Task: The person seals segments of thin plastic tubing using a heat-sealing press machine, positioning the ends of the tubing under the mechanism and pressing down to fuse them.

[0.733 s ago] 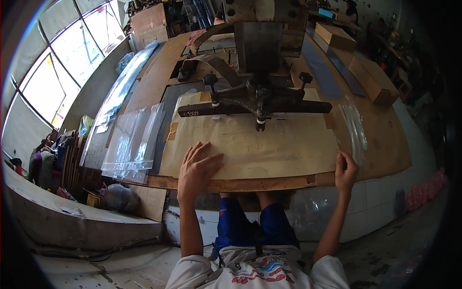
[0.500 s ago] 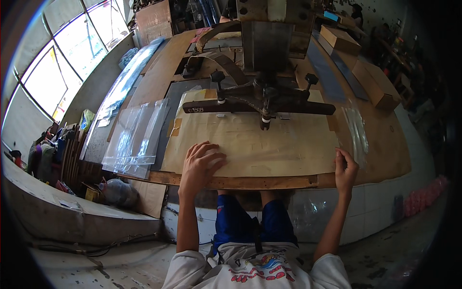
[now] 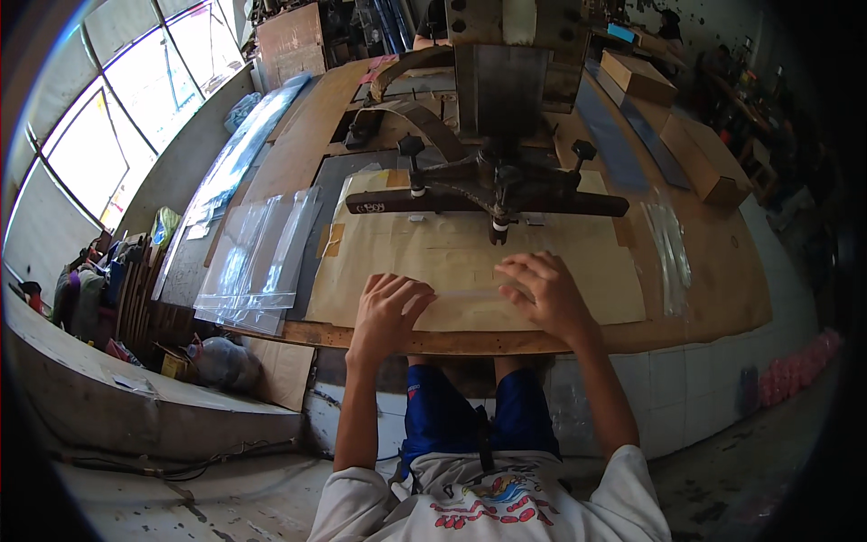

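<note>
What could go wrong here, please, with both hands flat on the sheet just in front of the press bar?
1. The right hand lies close below the dark press bar; if the bar came down, its fingertips might be caught.
2. The clear film under the left hand and the right hand is hard to see on the brown paper sheet, so it could sit crooked unnoticed.
3. The stack of clear bags overhangs the table edge and could slide off.

Premises: a small manufacturing workshop. A heavy metal press machine (image 3: 492, 172) is mounted on a long, worn wooden counter (image 3: 704, 298) faced with tile. Clear plastic bags (image 3: 253, 262) lie stacked beside it, cardboard boxes (image 3: 677, 117) line the far end, and large factory-style windows (image 3: 117, 117) light a bare concrete floor (image 3: 208, 497).
</note>
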Motion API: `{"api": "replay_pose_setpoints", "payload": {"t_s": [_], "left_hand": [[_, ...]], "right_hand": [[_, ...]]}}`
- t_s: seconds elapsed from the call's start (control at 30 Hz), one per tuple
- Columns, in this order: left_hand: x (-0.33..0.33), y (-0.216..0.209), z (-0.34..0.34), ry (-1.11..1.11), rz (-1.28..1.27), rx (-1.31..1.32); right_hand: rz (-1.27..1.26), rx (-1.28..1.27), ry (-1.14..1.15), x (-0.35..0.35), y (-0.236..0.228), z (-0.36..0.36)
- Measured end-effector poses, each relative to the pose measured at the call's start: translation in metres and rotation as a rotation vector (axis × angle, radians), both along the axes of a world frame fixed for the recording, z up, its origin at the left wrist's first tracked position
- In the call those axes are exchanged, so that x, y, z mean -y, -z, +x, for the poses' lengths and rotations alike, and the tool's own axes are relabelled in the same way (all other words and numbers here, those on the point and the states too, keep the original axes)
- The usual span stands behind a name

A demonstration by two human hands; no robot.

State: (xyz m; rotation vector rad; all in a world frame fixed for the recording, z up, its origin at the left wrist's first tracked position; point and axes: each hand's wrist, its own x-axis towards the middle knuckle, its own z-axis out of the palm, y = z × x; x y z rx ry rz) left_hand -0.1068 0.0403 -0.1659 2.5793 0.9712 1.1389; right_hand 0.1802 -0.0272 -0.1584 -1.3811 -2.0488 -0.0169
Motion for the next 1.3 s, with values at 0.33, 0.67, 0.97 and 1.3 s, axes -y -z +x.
{"api": "replay_pose_setpoints", "payload": {"t_s": [0.33, 0.67, 0.97, 1.3], "left_hand": [[0.001, 0.006, -0.003, -0.028, -0.027, -0.076], [0.005, 0.001, -0.001, -0.031, -0.013, -0.057], [-0.033, -0.027, -0.007, 0.073, 0.194, -0.237], [-0.101, -0.007, 0.03, 0.178, 0.357, -0.545]], "right_hand": [[-0.034, -0.062, -0.005, 0.001, 0.012, -0.003], [0.103, -0.009, -0.006, -0.002, 0.01, -0.004], [0.136, 0.076, 0.106, -0.008, -0.01, 0.029], [-0.026, 0.178, 0.011, -0.047, 0.011, 0.063]]}}
